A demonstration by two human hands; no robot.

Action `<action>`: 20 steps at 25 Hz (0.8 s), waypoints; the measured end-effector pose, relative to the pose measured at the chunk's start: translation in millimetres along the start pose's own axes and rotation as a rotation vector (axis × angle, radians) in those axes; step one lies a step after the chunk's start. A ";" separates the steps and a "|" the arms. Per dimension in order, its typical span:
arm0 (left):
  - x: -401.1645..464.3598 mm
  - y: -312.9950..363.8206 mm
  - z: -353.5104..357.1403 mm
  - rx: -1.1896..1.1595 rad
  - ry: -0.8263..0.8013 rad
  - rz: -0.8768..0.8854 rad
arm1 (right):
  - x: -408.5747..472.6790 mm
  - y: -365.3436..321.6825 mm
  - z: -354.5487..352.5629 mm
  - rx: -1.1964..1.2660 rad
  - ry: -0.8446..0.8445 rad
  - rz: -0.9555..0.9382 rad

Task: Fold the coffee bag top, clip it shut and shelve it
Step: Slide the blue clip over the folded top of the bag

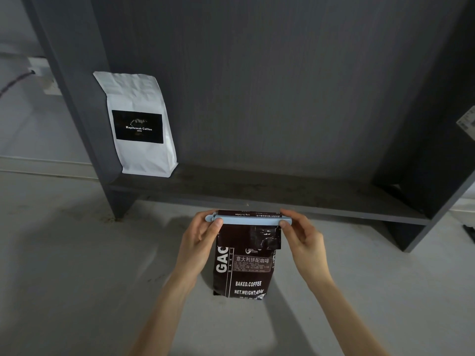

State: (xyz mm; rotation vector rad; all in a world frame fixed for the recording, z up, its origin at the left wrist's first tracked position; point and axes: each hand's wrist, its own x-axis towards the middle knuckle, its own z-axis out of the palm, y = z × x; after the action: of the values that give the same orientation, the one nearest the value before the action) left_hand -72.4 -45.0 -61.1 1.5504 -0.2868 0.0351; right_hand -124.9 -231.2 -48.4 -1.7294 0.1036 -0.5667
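Observation:
A dark brown coffee bag [244, 268] with white lettering stands upright on the grey floor in front of the shelf. Its top is folded over, and a long pale blue clip [249, 220] lies across the fold. My left hand [203, 235] pinches the clip's left end between thumb and fingers. My right hand [299, 235] pinches its right end the same way. Both hands sit level with the bag's top, just below the front edge of the dark grey shelf board [270, 194].
A white coffee bag [140, 124] with a black label stands at the left end of the shelf, against the left side panel [77, 98]. The right side panel [437, 150] closes the shelf on the right. A cable and socket [38, 70] are on the wall at far left.

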 end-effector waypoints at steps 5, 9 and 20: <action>0.2 -2.6 1.1 -0.023 0.029 0.004 | -1.3 -0.2 0.6 -0.022 0.010 -0.002; -0.6 -3.6 3.8 -0.068 0.023 0.009 | -1.4 -0.2 1.2 -0.016 0.009 -0.003; 1.1 -5.6 6.2 -0.213 0.058 -0.038 | -1.9 4.0 4.3 -0.045 0.032 -0.019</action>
State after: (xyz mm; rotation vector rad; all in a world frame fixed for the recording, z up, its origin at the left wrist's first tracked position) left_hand -71.2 -51.5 -66.5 1.3407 -0.2082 0.0196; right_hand -123.8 -227.6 -53.4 -1.7665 0.1240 -0.6104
